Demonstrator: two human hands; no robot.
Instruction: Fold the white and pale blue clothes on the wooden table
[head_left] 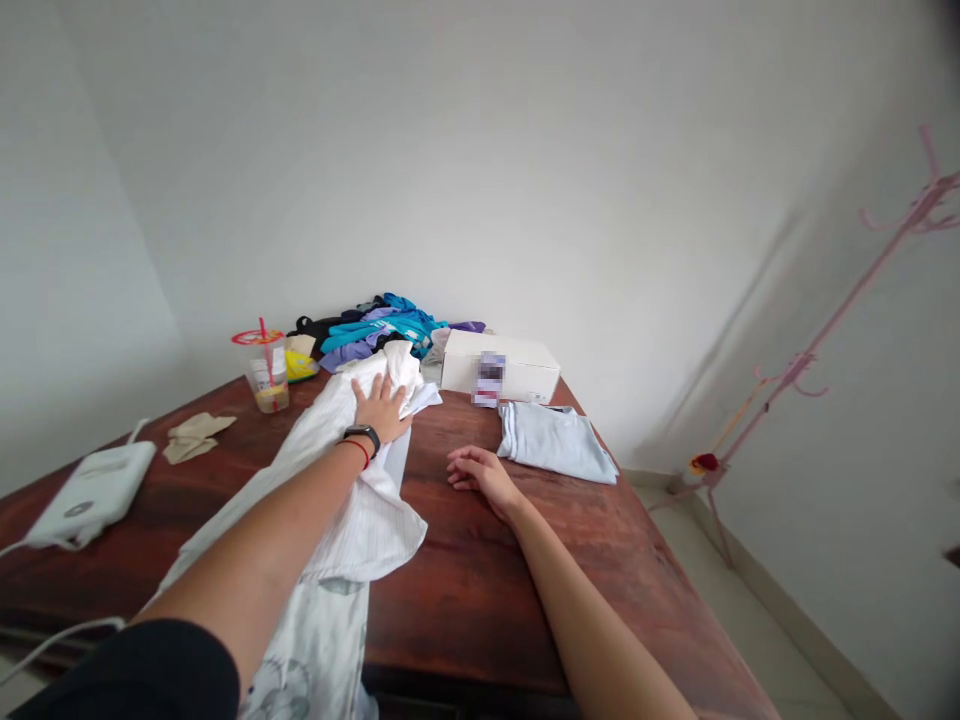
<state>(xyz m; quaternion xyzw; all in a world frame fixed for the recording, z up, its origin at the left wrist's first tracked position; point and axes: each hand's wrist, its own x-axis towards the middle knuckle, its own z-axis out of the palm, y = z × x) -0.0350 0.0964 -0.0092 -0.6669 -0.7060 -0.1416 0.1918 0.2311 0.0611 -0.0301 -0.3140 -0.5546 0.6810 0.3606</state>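
My left hand point(382, 408) lies flat, fingers spread, pressing down on the far end of a white garment point(352, 480) just above the centre of the frame. A black watch and a thin red band sit on that wrist. The garment stretches from under my palm down toward the lower left, draped over the near edge of the dark wooden table point(480, 580), and it is rumpled where my hand rests.

My right hand point(480, 470) rests on the bare wood near the middle of the frame, fingers loosely curled, holding nothing. It is just to the right of the white garment without touching it.

Just to the right of that hand lies a folded pale blue cloth point(555, 445). Behind it, upper centre, stands a white box point(501, 365) with a blurred label. Left of the box is a heap of blue, purple and black clothes point(382, 325) against the wall. Farther left stands a clear plastic cup point(268, 380) with a red straw, and below it a crumpled beige cloth point(195, 435). At the left edge sits a white device point(94, 490) with a cord. On the right side of the frame a pink coat stand point(825, 335) leans by the wall.
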